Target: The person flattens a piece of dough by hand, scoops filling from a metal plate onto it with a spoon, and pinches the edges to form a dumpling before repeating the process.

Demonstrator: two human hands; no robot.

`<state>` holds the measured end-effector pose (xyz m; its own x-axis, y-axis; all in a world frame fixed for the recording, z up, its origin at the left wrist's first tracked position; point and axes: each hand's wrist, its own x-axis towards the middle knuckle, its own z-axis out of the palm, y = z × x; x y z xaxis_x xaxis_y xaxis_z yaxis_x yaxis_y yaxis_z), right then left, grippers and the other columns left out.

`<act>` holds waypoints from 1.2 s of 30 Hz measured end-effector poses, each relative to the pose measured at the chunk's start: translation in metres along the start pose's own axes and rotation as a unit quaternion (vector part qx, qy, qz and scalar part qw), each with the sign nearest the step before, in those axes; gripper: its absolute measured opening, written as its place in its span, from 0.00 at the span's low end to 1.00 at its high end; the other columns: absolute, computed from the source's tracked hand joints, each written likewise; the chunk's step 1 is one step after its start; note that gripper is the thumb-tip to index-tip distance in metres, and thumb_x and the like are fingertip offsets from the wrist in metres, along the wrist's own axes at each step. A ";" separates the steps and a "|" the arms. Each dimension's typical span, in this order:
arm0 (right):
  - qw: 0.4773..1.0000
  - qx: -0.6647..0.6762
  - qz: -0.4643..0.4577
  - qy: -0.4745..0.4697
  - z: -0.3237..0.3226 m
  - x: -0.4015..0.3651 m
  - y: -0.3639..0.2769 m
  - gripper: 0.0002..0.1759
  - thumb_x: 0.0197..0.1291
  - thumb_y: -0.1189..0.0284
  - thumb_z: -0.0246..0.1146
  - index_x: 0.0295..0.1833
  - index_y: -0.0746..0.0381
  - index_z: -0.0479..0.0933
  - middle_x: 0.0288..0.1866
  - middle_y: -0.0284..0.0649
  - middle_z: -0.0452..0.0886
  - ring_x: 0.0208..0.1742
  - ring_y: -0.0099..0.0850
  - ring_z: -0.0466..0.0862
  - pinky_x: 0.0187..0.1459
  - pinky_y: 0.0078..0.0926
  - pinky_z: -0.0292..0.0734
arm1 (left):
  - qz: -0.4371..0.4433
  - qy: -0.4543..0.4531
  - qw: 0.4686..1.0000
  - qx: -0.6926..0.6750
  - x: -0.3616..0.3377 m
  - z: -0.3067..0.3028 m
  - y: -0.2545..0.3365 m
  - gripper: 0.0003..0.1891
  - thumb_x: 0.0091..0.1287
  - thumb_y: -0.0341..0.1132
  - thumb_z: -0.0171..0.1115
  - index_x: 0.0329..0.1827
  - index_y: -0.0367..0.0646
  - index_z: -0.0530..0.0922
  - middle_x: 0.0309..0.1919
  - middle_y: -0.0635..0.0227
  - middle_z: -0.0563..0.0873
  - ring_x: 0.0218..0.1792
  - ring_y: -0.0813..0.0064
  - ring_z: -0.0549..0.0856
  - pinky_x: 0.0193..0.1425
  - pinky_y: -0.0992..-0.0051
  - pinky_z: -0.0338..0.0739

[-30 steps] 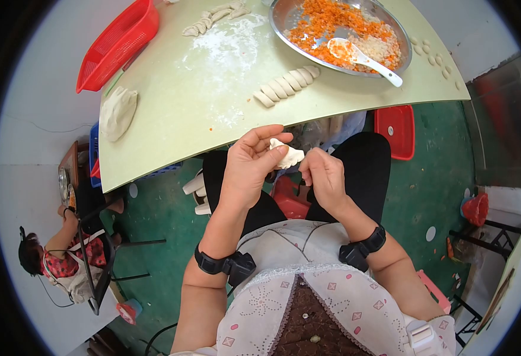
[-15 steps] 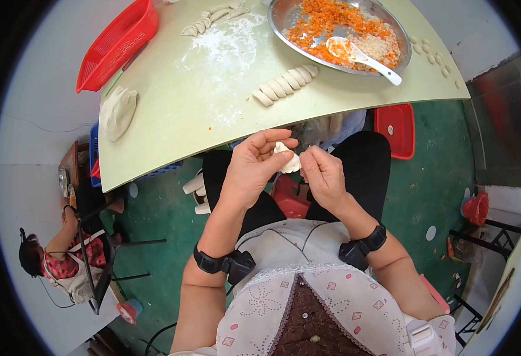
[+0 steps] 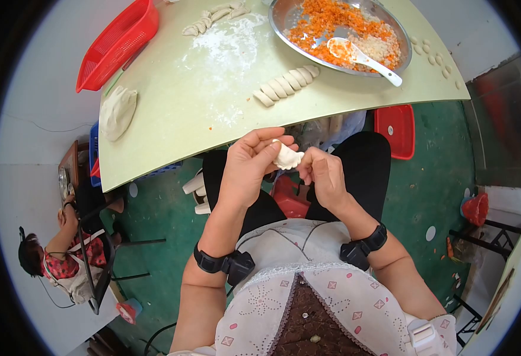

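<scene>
My left hand (image 3: 253, 161) holds a white, half-moon dumpling (image 3: 287, 158) between thumb and fingers, just off the table's near edge and above my lap. Its lower rim shows crimped folds. My right hand (image 3: 324, 172) is closed, with curled fingers at the dumpling's right tip; the exact contact there is partly hidden. On the table beyond lies a slanted row of cut dough pieces (image 3: 285, 86). A steel basin (image 3: 277, 26) holds chopped orange and pale filling (image 3: 325, 18), and a white spoon (image 3: 364, 59) rests in it.
Folded dumplings (image 3: 204, 22) lie at the far side by scattered flour (image 3: 228, 47). A dough lump (image 3: 118, 113) and a red basket (image 3: 118, 44) are on the left. Small dough pieces (image 3: 431, 59) sit at the right. Another person (image 3: 73, 255) sits at far left.
The dumpling has turned in my left hand, so more of its smooth side and crimped edge shows. My right fingers have shifted slightly along its right end.
</scene>
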<state>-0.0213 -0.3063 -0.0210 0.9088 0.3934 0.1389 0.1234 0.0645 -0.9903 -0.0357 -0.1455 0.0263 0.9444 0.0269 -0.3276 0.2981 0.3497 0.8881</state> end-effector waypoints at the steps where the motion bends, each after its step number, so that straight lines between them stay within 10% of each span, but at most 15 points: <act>1: 1.000 -0.013 -0.006 0.015 0.001 0.001 0.001 0.13 0.60 0.67 0.58 0.30 0.67 0.72 0.20 0.38 0.71 0.20 0.26 0.71 0.25 0.24 0.68 | 0.004 0.014 1.000 -0.013 0.000 0.000 0.001 0.11 0.65 0.26 0.52 0.50 0.34 0.73 0.44 0.56 0.81 0.46 0.67 0.82 0.47 0.73 0.80; 30: 0.995 0.024 0.009 0.092 0.020 0.031 -0.016 0.11 0.52 0.78 0.64 0.43 0.68 0.77 0.34 0.33 0.72 0.33 0.18 0.70 0.34 0.14 0.68 | -0.012 0.020 0.992 -0.126 -0.002 0.000 -0.008 0.11 0.64 0.27 0.55 0.49 0.34 0.75 0.44 0.58 0.81 0.44 0.70 0.83 0.50 0.70 0.80; 36: 0.979 0.171 0.027 0.109 0.025 0.029 -0.025 0.26 0.52 0.81 0.63 0.58 0.65 0.66 0.39 0.32 0.67 0.35 0.15 0.69 0.34 0.08 0.68 | 0.010 0.015 0.986 -0.165 0.001 -0.011 0.009 0.13 0.63 0.26 0.56 0.52 0.36 0.73 0.45 0.55 0.80 0.47 0.64 0.81 0.49 0.70 0.80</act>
<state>-0.0081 -0.2740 0.0075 0.9785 0.2015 0.0438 -0.0342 0.3679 -0.9292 -0.0339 -0.1322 0.0303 0.9432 0.0632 -0.3261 0.2145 0.6338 0.7432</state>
